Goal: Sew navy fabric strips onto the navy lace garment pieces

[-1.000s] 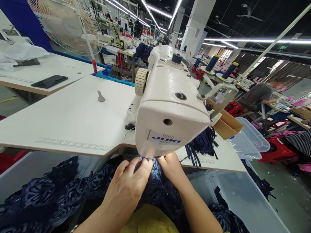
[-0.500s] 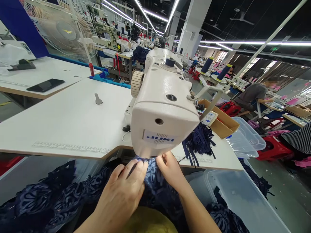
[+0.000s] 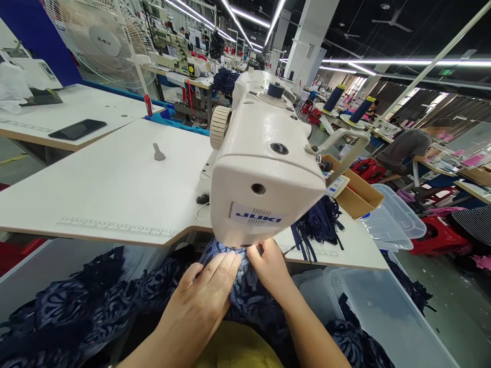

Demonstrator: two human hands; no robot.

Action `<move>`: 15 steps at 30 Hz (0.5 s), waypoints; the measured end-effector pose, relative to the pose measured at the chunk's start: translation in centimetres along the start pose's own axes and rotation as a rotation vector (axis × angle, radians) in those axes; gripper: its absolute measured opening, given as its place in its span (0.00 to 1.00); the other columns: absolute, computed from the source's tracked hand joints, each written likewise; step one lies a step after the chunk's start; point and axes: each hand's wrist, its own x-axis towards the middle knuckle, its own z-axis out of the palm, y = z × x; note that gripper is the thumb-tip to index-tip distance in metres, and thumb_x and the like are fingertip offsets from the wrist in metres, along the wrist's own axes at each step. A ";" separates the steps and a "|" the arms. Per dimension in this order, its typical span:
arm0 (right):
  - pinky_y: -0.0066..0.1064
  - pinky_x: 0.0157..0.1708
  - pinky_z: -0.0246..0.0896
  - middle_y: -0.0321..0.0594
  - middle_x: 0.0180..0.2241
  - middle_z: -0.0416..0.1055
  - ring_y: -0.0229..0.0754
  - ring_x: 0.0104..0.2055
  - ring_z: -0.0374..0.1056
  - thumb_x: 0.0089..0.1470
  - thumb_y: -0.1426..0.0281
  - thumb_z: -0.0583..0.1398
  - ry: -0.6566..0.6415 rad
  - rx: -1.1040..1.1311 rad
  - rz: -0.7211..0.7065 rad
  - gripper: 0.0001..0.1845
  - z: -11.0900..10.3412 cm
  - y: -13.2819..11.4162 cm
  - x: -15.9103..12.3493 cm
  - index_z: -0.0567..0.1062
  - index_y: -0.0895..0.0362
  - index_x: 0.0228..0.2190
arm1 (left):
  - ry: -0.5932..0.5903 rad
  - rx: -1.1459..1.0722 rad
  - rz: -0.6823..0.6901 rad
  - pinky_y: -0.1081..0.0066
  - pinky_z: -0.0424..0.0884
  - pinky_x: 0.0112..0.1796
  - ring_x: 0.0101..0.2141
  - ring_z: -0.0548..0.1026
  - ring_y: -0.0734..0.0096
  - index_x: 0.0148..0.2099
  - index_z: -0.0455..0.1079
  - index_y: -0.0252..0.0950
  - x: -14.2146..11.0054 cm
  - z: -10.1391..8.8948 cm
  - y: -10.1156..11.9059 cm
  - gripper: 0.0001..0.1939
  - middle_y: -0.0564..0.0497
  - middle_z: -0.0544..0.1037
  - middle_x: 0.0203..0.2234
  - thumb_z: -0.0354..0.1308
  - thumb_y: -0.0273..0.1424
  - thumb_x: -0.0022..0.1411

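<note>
Navy patterned lace fabric point(image 3: 249, 294) runs under the head of a white JUKI sewing machine point(image 3: 264, 168) and hangs down over my lap. My left hand point(image 3: 209, 283) lies on the fabric, fingers stretched forward close together and the thumb set apart. My right hand point(image 3: 270, 266) is closed by the machine's front, thumb and bent fingers pinching the fabric's edge. The machine head hides the needle and presser foot, and some of my right fingertips.
A bundle of navy strips point(image 3: 318, 222) and a cardboard box point(image 3: 358, 191) lie right of the machine. On the white table point(image 3: 126, 184) rests a small grey metal piece point(image 3: 158, 152). Plastic bins point(image 3: 368, 296) flank me below. A seated person point(image 3: 406, 148) works at far right.
My left hand has moved slightly right, its fingers straighter and flatter. More lace shows bunched beyond its fingertips at the machine. The right hand stays nearly in place; the view has shifted slightly.
</note>
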 end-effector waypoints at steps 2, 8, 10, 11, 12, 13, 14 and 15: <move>0.28 0.31 0.55 0.31 0.26 0.67 0.39 0.30 0.65 0.54 0.72 0.53 0.009 -0.026 0.003 0.03 0.0 -0.1 0.1 0.64 0.54 0.29 | 0.006 0.016 -0.005 0.63 0.58 0.46 0.48 0.73 0.70 0.56 0.67 0.38 0.0 0.0 0.1 0.19 0.53 0.76 0.50 0.43 0.26 0.67; 0.28 0.31 0.55 0.33 0.27 0.68 0.40 0.31 0.65 0.53 0.73 0.53 0.000 -0.070 0.005 0.03 0.0 0.0 0.1 0.66 0.54 0.31 | 0.002 0.042 -0.024 0.63 0.58 0.45 0.48 0.73 0.70 0.56 0.67 0.38 -0.1 0.3 0.4 0.19 0.53 0.76 0.50 0.44 0.26 0.66; 0.29 0.32 0.55 0.33 0.28 0.69 0.40 0.32 0.65 0.54 0.73 0.52 -0.001 -0.077 0.002 0.04 0.0 0.0 0.1 0.66 0.54 0.32 | 0.003 0.048 -0.031 0.63 0.58 0.45 0.48 0.73 0.69 0.55 0.67 0.37 0.0 0.3 0.5 0.19 0.53 0.76 0.50 0.44 0.26 0.66; 0.28 0.32 0.56 0.34 0.28 0.69 0.40 0.32 0.66 0.54 0.74 0.52 0.001 -0.080 0.000 0.05 0.0 0.0 0.1 0.67 0.54 0.33 | 0.005 0.054 -0.031 0.63 0.58 0.45 0.48 0.73 0.69 0.55 0.67 0.37 0.0 0.3 0.5 0.19 0.52 0.76 0.50 0.43 0.26 0.66; 0.28 0.32 0.56 0.34 0.29 0.69 0.40 0.33 0.66 0.54 0.74 0.52 0.002 -0.082 0.000 0.05 0.0 0.0 0.1 0.67 0.54 0.33 | 0.010 0.060 -0.027 0.63 0.58 0.44 0.47 0.73 0.69 0.55 0.68 0.36 0.1 0.3 0.5 0.19 0.52 0.77 0.49 0.43 0.26 0.66; 0.28 0.32 0.56 0.34 0.29 0.69 0.41 0.33 0.66 0.53 0.74 0.52 0.005 -0.084 0.002 0.05 0.0 -0.1 0.1 0.67 0.54 0.33 | 0.015 0.066 -0.022 0.63 0.58 0.44 0.47 0.73 0.69 0.54 0.68 0.36 0.1 0.3 0.5 0.19 0.52 0.77 0.49 0.43 0.25 0.66; 0.28 0.32 0.56 0.34 0.28 0.69 0.41 0.33 0.66 0.53 0.74 0.52 0.005 -0.087 0.007 0.05 0.0 -0.1 0.1 0.67 0.54 0.33 | 0.017 0.068 -0.018 0.63 0.58 0.44 0.47 0.73 0.69 0.54 0.68 0.35 0.2 0.3 0.5 0.19 0.51 0.77 0.49 0.43 0.25 0.66; 0.28 0.32 0.56 0.34 0.28 0.69 0.41 0.33 0.66 0.53 0.74 0.52 0.003 -0.089 0.012 0.05 0.0 -0.1 0.1 0.67 0.54 0.32 | 0.017 0.066 -0.014 0.63 0.58 0.44 0.47 0.73 0.69 0.54 0.68 0.35 0.2 0.4 0.5 0.19 0.51 0.77 0.49 0.43 0.25 0.66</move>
